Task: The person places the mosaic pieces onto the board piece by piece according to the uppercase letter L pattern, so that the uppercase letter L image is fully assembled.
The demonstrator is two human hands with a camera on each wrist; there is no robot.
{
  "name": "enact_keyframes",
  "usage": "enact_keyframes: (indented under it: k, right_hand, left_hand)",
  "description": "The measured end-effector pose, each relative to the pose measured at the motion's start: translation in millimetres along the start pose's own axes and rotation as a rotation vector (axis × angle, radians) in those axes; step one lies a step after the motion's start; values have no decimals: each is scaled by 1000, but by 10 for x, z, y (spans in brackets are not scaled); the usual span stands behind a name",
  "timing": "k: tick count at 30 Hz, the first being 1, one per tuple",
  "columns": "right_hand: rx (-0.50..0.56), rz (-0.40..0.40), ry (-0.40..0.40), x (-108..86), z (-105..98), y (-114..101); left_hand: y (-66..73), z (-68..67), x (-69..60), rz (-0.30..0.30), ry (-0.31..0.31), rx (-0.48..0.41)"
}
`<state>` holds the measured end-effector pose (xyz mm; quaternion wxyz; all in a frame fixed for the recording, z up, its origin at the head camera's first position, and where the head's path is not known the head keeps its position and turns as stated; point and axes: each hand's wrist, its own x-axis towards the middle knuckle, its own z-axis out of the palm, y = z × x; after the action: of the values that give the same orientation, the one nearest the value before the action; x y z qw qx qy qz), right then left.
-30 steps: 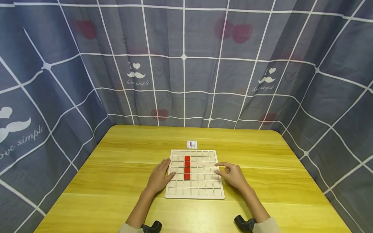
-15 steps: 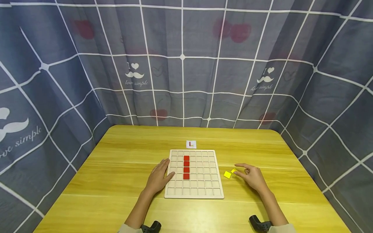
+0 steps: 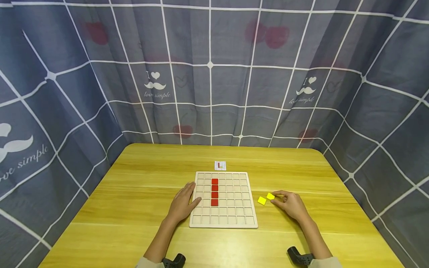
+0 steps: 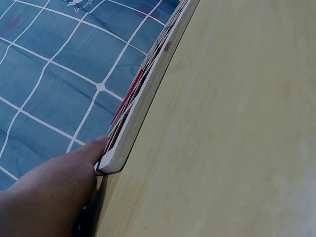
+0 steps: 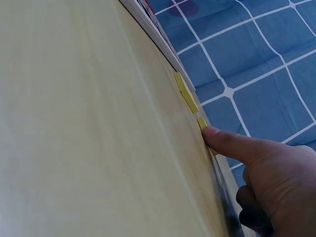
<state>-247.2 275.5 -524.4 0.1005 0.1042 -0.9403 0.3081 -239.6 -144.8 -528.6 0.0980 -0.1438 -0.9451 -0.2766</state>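
A pale wooden grid board (image 3: 236, 213) lies on the table with a column of several red square tiles (image 3: 215, 195) in its cells. At the board's left edge rests my left hand (image 3: 182, 203), fingers along the side and thumb over the rim; the left wrist view shows that thumb (image 4: 91, 150) against the board's corner. To the right of the board, my right hand (image 3: 291, 205) pinches a yellow square tile (image 3: 270, 196) between thumb and index finger, at the tabletop. Just left of it lies another yellow tile (image 3: 262, 201), flat and untouched, also seen in the right wrist view.
Behind the board lies a small printed card (image 3: 220, 165) with a grid pattern. The wooden table (image 3: 140, 163) extends around the board on all sides. A dark checked curtain (image 3: 231, 85) hangs behind and beside the table.
My right hand has moved right from the board's edge to the yellow tiles, which it covered earlier, and its thumb and index finger have closed on one. My left hand has stayed put.
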Motion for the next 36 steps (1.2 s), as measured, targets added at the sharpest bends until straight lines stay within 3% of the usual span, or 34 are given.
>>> enact_keyframes:
  k: [9, 22, 28, 36]
  right_hand:
    - [73, -66, 49, 85, -51, -172]
    - [183, -238, 61, 332, 101, -826]
    - [234, -307, 17, 376, 258, -1077]
    - [200, -334, -66, 364, 484, -1270]
  left_hand:
    - [5, -9, 0, 0, 0, 5]
    - [2, -2, 4, -1, -1, 19]
    - [1, -4, 2, 8, 1, 13]
    - [11, -9, -5, 9, 3, 7]
